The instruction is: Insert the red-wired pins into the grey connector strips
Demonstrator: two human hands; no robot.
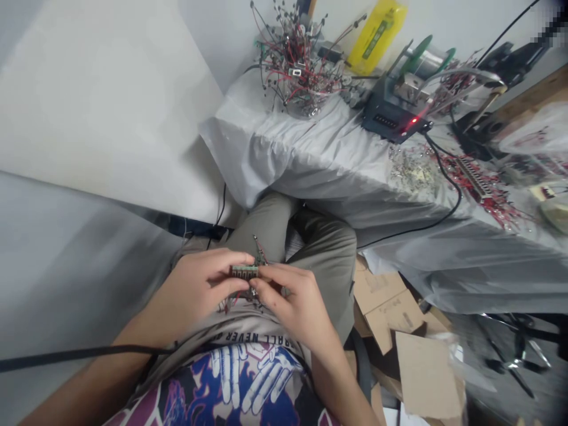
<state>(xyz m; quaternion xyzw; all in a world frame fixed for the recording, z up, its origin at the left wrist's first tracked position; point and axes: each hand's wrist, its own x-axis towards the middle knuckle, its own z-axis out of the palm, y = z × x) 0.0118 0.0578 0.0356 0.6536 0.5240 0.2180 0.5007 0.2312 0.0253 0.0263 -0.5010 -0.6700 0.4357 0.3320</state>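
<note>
Both of my hands meet over my lap and pinch one small green circuit board point(244, 271) with red wires hanging from it. My left hand point(200, 288) grips the board's left end between thumb and fingers. My right hand point(294, 304) holds the right end, fingers curled round it. The wires trail down between my palms and are partly hidden. My grey trousers and a printed shirt lie beneath.
A bench draped in grey cloth point(310, 160) stands ahead. On it sit a tangle of red-wired boards point(297, 59), a dark soldering station with a red light point(393, 115), a yellow bottle point(377, 32) and black cables. Cardboard pieces point(399, 331) litter the floor at right.
</note>
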